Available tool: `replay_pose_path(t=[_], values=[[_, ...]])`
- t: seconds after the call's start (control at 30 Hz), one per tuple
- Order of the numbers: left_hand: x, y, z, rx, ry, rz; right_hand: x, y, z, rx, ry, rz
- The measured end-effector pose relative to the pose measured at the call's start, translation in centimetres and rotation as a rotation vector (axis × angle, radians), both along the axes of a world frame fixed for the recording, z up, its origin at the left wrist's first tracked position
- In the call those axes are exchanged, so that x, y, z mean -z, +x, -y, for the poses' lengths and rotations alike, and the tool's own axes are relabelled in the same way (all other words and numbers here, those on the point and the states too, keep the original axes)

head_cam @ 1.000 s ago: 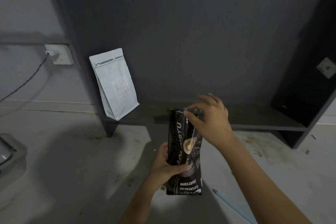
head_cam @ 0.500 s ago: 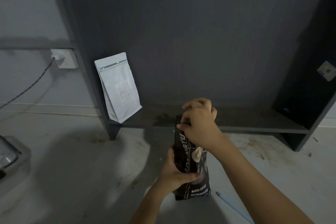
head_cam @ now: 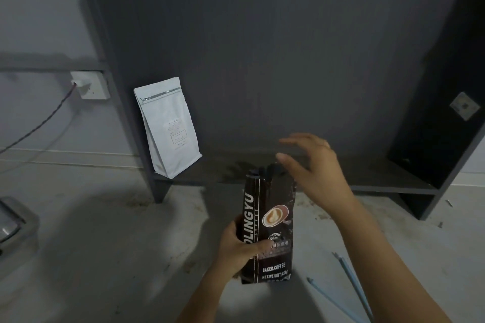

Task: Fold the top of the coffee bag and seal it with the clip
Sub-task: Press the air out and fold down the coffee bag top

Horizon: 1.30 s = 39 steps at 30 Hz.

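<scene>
- Far left, a cable (head_cam: 39, 123) runs from a wall socket (head_cam: 90, 85) down across the wall. It lies well apart from the work and looks unlikely to snag anything.
- A white pouch (head_cam: 168, 128) leans on the dark shelf (head_cam: 380, 178), its base near the front edge. It is not the bag in hand; a careless sweep of an arm that way could tip it off onto the floor.
- The left hand (head_cam: 237, 246) is closed around the lower left side of the coffee bag (head_cam: 267, 225), thumb across the front — the only hold on it. The bag stands upright on the floor in front of the shelf; a looser grip could let it topple.
- The bag's top is open and ragged, not yet folded. A tip would probably spill the contents, and an uneven edge may make a crooked fold that a clip bites poorly.
- The right hand (head_cam: 312, 168) hovers just beside the top of the bag, fingers spread wide and holding nothing. A hurried press could crush the mouth instead of creasing it.
- I cannot pick out a clip for certain. The pale blue sticks (head_cam: 349, 280) on the floor at the right may serve as one — I cannot tell. Reaching for them would mean letting the fold go, and it could spring open.
</scene>
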<state>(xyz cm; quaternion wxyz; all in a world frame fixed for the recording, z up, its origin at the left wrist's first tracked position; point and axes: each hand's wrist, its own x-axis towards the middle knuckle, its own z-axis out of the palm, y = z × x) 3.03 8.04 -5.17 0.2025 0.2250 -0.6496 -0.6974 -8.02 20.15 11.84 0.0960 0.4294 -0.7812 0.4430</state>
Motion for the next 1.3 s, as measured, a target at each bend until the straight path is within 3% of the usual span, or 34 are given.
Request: replay_pose_path(t=[0.13,0.2,0.27,0.37,0.43,0.6,0.7,0.87,1.13,1.3], values=[[-0.8,0.0,0.8,0.033,0.052,0.022,4.4,-1.2,-1.9,-0.133,-0.203,0.582],[-1.2,-0.2,1.2,0.091,0.038,0.054,7.8,-1.3,-2.1,-0.214,-0.127,0.780],[-1.4,-0.3,1.3,0.133,0.024,0.060,11.1,-1.1,-2.0,-0.288,-0.023,0.852],[-1.6,-0.4,1.1,0.067,-0.001,0.042,14.1,-0.7,-1.2,-0.206,0.048,0.806],[-1.7,-0.4,0.8,-0.014,-0.022,0.011,14.2,-0.5,-0.8,-0.137,-0.002,0.741],[-3.0,-0.2,0.9,-0.114,-0.089,-0.083,11.2,0.1,-0.1,-0.192,-0.133,0.655],[-3.4,-0.1,1.5,-0.087,-0.107,-0.118,10.8,0.4,-0.3,-0.233,-0.218,0.671],[-2.1,0.1,1.6,-0.063,-0.161,-0.004,12.6,0.9,-0.3,-0.175,-0.121,0.665],[-2.2,0.1,1.6,-0.056,-0.219,0.006,12.4,0.8,-0.4,-0.171,-0.097,0.614],[-4.4,-0.1,1.4,-0.018,-0.291,-0.096,11.0,0.6,-0.4,-0.213,-0.246,0.683]])
